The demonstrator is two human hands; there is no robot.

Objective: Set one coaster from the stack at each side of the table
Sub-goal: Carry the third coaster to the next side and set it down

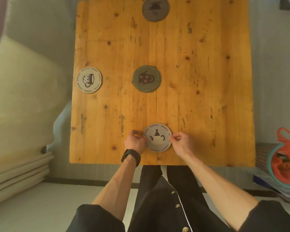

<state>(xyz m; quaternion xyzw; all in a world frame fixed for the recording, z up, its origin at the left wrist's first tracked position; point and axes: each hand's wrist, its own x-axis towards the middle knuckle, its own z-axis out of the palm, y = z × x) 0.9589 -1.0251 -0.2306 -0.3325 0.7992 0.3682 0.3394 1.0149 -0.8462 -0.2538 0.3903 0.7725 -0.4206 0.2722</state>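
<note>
On the wooden table (199,81) a pale coaster with a teapot print (157,139) lies flat near the front edge. My left hand (135,142) pinches its left rim and my right hand (181,142) pinches its right rim. A green coaster (146,78) lies at the table's middle; whether more lie under it I cannot tell. A pale coaster with a mug print (89,80) sits at the left edge. A grey coaster (155,9) sits at the far edge. No coaster shows along the right side.
Folded pale cushions (18,173) lie on the floor to the left of the table. A teal basket holding an orange bag (285,161) stands at the right, beside the table's near right corner. My dark-clothed legs are under the front edge.
</note>
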